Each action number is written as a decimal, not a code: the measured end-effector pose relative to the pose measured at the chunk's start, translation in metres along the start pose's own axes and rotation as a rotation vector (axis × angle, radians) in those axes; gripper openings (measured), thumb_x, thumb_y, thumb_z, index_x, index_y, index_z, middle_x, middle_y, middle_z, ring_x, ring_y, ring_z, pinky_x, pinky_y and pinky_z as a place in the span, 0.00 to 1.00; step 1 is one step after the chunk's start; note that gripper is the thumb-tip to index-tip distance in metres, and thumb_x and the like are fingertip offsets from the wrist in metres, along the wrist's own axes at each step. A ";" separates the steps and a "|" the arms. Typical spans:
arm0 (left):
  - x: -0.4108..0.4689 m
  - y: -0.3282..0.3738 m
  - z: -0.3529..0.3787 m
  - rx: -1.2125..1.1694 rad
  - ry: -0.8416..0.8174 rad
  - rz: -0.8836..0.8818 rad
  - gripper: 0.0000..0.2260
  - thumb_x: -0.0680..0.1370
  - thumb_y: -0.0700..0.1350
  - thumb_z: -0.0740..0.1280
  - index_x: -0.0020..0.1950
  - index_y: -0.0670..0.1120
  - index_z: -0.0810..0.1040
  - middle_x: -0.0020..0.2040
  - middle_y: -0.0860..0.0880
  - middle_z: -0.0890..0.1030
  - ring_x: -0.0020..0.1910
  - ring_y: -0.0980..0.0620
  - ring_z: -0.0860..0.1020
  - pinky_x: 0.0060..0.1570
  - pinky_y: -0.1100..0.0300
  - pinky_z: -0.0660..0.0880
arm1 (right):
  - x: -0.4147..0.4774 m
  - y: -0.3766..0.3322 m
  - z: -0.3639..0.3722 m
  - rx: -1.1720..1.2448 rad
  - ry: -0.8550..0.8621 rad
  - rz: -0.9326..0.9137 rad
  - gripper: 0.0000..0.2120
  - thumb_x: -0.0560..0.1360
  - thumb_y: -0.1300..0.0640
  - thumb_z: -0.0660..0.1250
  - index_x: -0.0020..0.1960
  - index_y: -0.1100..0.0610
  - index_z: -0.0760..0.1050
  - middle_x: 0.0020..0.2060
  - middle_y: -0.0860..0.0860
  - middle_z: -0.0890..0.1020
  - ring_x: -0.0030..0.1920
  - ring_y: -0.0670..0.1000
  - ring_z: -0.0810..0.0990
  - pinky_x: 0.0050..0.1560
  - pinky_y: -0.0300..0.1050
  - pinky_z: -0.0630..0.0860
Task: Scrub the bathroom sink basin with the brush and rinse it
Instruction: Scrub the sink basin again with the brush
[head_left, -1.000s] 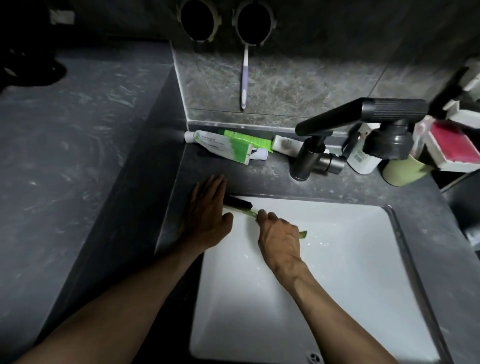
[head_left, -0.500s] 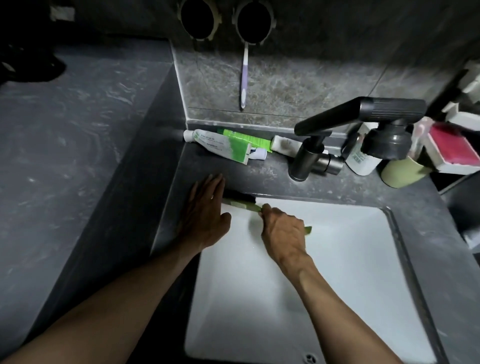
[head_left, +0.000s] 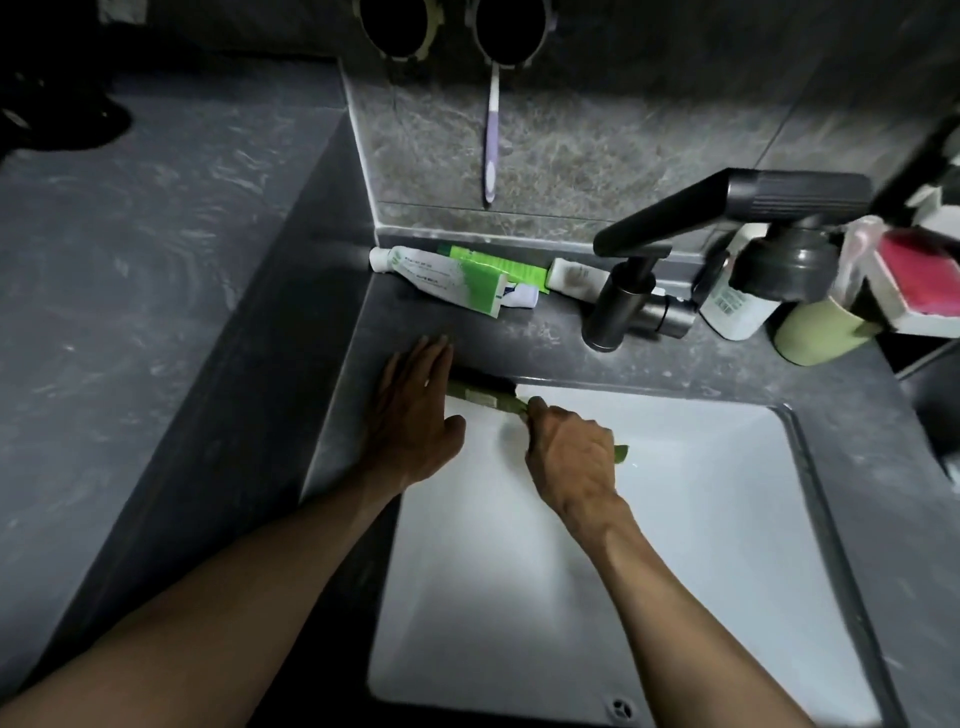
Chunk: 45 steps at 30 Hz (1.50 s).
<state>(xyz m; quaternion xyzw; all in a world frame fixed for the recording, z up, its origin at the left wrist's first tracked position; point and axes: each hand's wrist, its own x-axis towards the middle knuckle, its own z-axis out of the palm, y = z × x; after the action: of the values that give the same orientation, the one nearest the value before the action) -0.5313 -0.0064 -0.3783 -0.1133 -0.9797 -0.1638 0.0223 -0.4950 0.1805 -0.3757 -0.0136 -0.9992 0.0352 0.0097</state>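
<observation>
Right hand (head_left: 574, 457) fingers clenched round green brush (head_left: 483, 396) at basin (head_left: 675, 519) corner; left hand (head_left: 415, 415) flat, fingers released, on counter (head_left: 519, 348).

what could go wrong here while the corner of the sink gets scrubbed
1. The green-handled brush with dark bristles, gripped by the right hand, is at the back left rim of the white basin, right beside the left hand, flat on the dark stone counter; a hard stroke might scrape that hand.
2. The white and green toothpaste tube lies on the counter just behind that corner; bristles could flick dirty water onto it.
</observation>
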 end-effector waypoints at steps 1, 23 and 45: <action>0.000 0.000 0.000 0.007 0.003 0.004 0.41 0.71 0.48 0.65 0.83 0.45 0.55 0.83 0.48 0.56 0.82 0.50 0.51 0.81 0.49 0.47 | -0.003 0.010 0.001 0.013 0.015 0.038 0.07 0.81 0.56 0.58 0.51 0.53 0.75 0.36 0.51 0.82 0.34 0.58 0.81 0.33 0.44 0.65; 0.000 0.002 -0.001 0.070 0.016 0.024 0.42 0.70 0.51 0.62 0.83 0.45 0.55 0.83 0.48 0.55 0.82 0.50 0.50 0.81 0.52 0.44 | -0.050 0.107 0.038 0.679 -0.675 0.639 0.18 0.80 0.48 0.59 0.36 0.57 0.70 0.26 0.51 0.74 0.22 0.50 0.68 0.26 0.38 0.63; -0.002 0.001 -0.005 -0.025 0.011 0.018 0.38 0.75 0.47 0.65 0.83 0.46 0.53 0.83 0.48 0.54 0.83 0.51 0.49 0.81 0.52 0.43 | -0.015 -0.006 -0.001 0.024 -0.084 0.090 0.12 0.83 0.52 0.50 0.54 0.51 0.72 0.40 0.50 0.82 0.40 0.57 0.81 0.38 0.45 0.65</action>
<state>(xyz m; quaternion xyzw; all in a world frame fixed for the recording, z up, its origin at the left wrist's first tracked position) -0.5294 -0.0075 -0.3733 -0.1217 -0.9764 -0.1765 0.0278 -0.4801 0.1739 -0.3750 -0.0567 -0.9967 0.0480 -0.0335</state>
